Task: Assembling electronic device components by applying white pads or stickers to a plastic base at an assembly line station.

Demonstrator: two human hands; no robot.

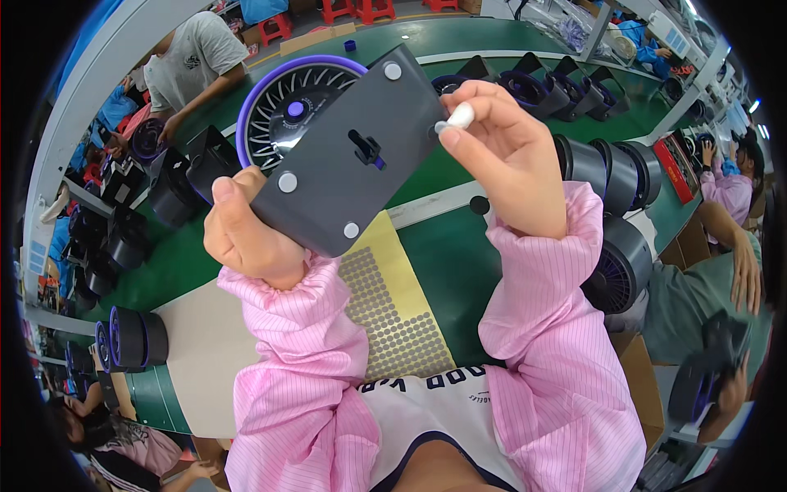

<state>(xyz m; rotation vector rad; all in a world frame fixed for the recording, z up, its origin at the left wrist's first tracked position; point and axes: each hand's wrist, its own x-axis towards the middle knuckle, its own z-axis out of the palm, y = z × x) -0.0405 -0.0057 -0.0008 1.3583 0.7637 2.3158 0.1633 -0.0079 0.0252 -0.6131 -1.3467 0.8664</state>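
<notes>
My left hand (250, 234) grips one end of a fan's dark grey rectangular base (328, 184), holding its underside toward me. Behind the base shows the fan's purple-rimmed round head (279, 102). Light round pads, such as this one (287, 182), sit near three corners of the base. At the remaining corner, my right hand (512, 156) pinches a small round grey pad (441, 128) between thumb and finger, close to or touching the surface. One right fingertip has a white cover (461, 115). Below lies a yellow backing sheet (402, 279) with rows of grey round pads.
Several dark fan units (541, 90) stand along the far side of the green bench (459, 287), with more at the right (619, 254) and left (135, 336). A beige board (205, 353) lies at the near left. Other people work around the bench.
</notes>
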